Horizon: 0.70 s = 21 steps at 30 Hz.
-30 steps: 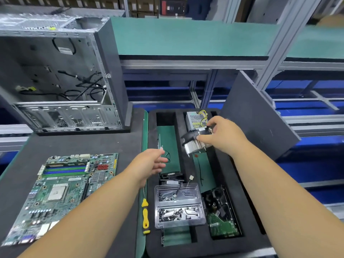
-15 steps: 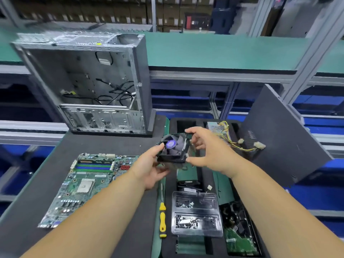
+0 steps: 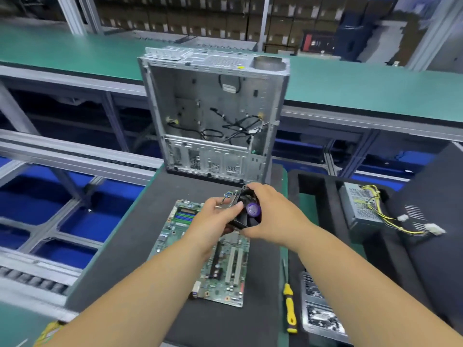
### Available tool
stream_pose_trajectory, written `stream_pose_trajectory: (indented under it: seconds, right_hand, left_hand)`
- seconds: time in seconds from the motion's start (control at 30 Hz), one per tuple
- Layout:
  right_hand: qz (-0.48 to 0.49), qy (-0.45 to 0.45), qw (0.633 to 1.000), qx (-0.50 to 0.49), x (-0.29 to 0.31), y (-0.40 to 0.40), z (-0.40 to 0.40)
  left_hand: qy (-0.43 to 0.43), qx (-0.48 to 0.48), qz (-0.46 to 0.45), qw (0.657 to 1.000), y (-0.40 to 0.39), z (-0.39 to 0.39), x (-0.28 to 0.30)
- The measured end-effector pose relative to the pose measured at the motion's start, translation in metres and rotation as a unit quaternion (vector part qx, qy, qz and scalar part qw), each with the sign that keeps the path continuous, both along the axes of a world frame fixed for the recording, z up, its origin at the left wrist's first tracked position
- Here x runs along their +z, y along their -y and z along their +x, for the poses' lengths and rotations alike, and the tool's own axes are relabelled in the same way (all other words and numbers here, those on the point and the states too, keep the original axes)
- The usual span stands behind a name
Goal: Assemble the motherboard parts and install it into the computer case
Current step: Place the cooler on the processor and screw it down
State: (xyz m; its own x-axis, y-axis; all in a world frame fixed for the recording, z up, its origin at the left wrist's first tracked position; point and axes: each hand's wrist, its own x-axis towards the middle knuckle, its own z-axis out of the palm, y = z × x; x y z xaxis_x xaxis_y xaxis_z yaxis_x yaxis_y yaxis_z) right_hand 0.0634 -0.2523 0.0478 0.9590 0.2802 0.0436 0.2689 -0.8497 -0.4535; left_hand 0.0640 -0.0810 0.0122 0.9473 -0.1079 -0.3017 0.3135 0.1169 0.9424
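Note:
A black CPU cooler fan (image 3: 248, 212) with a purple hub hangs above the upper part of the green motherboard (image 3: 226, 271), which lies flat on the dark mat. My left hand (image 3: 214, 219) grips the cooler's left side, thumb on its rim. My right hand (image 3: 271, 216) curls round its right side and top. The cooler's thin wires stick out at its upper left. The open grey computer case (image 3: 213, 113) stands upright behind the board, loose black cables inside. My hands hide the board's socket area.
A yellow-handled screwdriver (image 3: 290, 306) lies right of the board. The black foam tray (image 3: 325, 196) on the right holds a power supply (image 3: 360, 209) with yellow cables and a clear box of screws (image 3: 320, 311). A dark side panel (image 3: 431, 221) leans at far right. A conveyor runs left.
Both hands carried the cooler from the foam tray leftward over the motherboard. The left hand joined the right on it. The view swung left.

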Motion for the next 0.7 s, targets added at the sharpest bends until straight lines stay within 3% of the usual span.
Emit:
stream_pose_trajectory:
  seconds: [0.17, 0.33, 0.47, 0.7]
  right_hand:
    - [0.015, -0.059, 0.998, 0.012, 0.002, -0.056, 0.016]
    - [0.005, -0.124, 0.992, 0.029, -0.009, -0.107, 0.028]
    - [0.004, -0.167, 0.986, 0.020, -0.027, -0.134, 0.029]
    - [-0.036, -0.174, 0.984, -0.007, -0.055, -0.150, 0.029]
  left_hand:
    - [0.025, -0.016, 0.140, 0.990, -0.089, 0.020, -0.002]
    - [0.099, -0.055, 0.283, 0.952, -0.174, 0.034, -0.011]
    - [0.101, -0.128, 0.284, 0.945, -0.207, 0.042, -0.027]
    - [0.067, -0.156, 0.216, 0.962, -0.229, 0.051, -0.051]
